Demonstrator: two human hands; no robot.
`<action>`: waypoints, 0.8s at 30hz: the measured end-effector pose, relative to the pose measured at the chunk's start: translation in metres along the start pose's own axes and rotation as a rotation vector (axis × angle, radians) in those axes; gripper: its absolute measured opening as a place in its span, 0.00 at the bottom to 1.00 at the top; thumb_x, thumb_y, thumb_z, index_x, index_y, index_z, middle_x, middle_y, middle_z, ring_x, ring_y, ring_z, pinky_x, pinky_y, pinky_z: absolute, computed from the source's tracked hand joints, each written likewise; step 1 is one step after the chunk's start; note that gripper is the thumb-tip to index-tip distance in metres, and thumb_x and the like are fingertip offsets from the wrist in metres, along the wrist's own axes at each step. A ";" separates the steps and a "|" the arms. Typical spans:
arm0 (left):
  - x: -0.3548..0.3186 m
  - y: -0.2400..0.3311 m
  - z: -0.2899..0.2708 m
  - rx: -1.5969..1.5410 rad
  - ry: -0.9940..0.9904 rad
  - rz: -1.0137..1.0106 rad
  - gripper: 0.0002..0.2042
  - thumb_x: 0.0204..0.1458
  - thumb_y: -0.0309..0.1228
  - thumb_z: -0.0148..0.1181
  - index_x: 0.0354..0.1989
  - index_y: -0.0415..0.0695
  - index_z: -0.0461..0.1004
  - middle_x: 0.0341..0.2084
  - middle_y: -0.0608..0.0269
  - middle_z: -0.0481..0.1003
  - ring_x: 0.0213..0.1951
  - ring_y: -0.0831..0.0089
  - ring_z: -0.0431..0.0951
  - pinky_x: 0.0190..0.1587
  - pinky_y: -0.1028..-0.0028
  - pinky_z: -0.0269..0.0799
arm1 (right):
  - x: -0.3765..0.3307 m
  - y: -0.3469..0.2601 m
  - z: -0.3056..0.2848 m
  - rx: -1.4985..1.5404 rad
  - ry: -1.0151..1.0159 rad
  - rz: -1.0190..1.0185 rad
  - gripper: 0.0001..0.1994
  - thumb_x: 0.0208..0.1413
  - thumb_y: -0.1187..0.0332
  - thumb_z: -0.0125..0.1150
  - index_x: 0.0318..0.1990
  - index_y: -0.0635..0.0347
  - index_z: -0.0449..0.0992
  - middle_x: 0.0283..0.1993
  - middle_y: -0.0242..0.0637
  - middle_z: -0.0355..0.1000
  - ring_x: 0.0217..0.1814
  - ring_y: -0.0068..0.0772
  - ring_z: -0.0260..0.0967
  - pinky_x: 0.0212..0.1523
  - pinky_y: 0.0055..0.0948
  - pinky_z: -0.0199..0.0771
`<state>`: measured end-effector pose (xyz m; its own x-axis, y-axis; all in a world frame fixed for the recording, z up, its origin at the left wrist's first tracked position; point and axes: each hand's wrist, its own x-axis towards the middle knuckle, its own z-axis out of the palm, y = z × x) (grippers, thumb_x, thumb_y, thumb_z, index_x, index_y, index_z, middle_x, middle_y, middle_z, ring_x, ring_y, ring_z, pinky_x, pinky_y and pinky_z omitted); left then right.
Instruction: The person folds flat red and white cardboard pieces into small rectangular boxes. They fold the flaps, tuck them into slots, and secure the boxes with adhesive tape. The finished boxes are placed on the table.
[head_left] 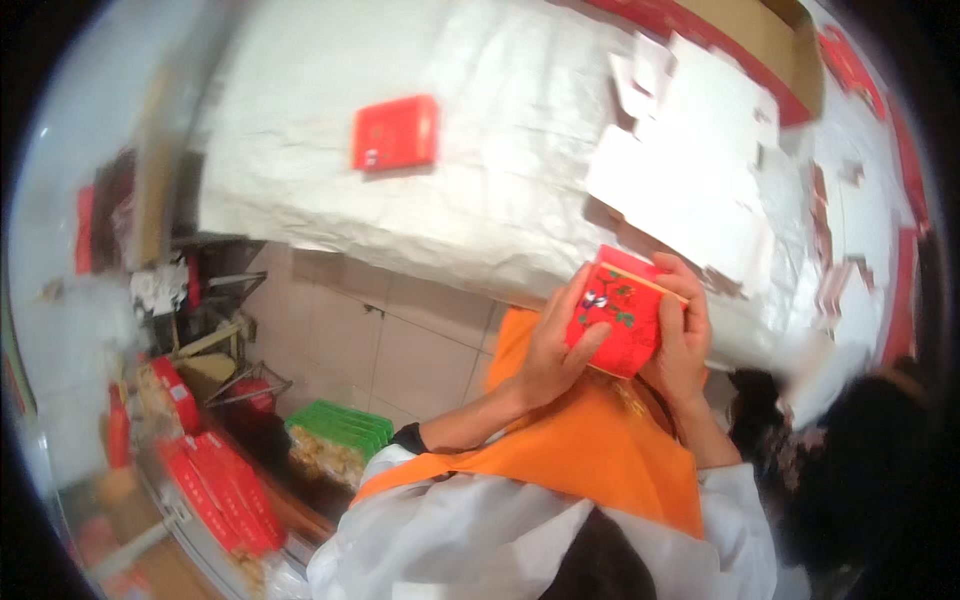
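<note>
A person's L hand (550, 350) and R hand (684, 340), both part-closed, grip opp. sides of a flower-print red box (622, 318) in front of an orange apron (600, 450), nr. the close edge of the white-covered tabletop (510, 150); L thumb lies on the printed face, R thumb at its right edge. From the held box: a blurred 2nd red box (393, 134) on the tabletop at approx. 10 o'clock; white cardboard pcs. (695, 150) at 1 o'clock, w/ a red-sided carton (760, 76) beyond; a green crate (345, 425) at 8 o'clock, w/ red pkgs. (222, 490) farther out.
</note>
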<state>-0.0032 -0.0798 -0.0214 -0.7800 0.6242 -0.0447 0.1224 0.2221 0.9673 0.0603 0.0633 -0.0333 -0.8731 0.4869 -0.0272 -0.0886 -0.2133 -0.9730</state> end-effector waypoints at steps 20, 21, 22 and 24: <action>0.193 0.002 -0.296 0.479 -0.316 -0.295 0.26 0.45 0.39 0.59 0.54 0.46 0.64 0.46 0.59 0.69 0.50 0.70 0.66 0.54 0.71 0.58 | 0.035 -0.036 -0.046 0.009 0.278 0.122 0.13 0.60 0.66 0.42 0.48 0.63 0.66 0.45 0.38 0.67 0.43 0.25 0.66 0.46 0.24 0.66; 0.194 0.003 -0.291 0.471 -0.350 -0.332 0.29 0.43 0.41 0.60 0.56 0.46 0.62 0.48 0.58 0.67 0.52 0.69 0.64 0.55 0.68 0.57 | 0.034 -0.034 -0.047 0.017 0.274 0.110 0.13 0.60 0.67 0.42 0.46 0.64 0.67 0.44 0.38 0.67 0.42 0.26 0.66 0.46 0.24 0.66; 0.193 0.004 -0.289 0.464 -0.384 -0.370 0.33 0.42 0.43 0.62 0.57 0.47 0.60 0.50 0.57 0.65 0.54 0.67 0.62 0.56 0.65 0.55 | 0.033 -0.032 -0.047 0.025 0.268 0.098 0.12 0.60 0.68 0.41 0.45 0.65 0.67 0.42 0.38 0.67 0.41 0.26 0.66 0.45 0.25 0.66; 0.183 0.002 -0.286 0.949 -0.377 -0.069 0.41 0.36 0.47 0.64 0.60 0.48 0.53 0.55 0.54 0.59 0.58 0.63 0.57 0.57 0.58 0.51 | 0.031 -0.032 -0.048 0.030 0.256 0.074 0.11 0.59 0.69 0.41 0.43 0.66 0.68 0.40 0.38 0.68 0.40 0.26 0.65 0.45 0.25 0.65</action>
<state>-0.3216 -0.1791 0.0441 -0.5801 0.7462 -0.3266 0.6480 0.6657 0.3700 0.0590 0.1263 -0.0136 -0.7281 0.6667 -0.1593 -0.0459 -0.2793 -0.9591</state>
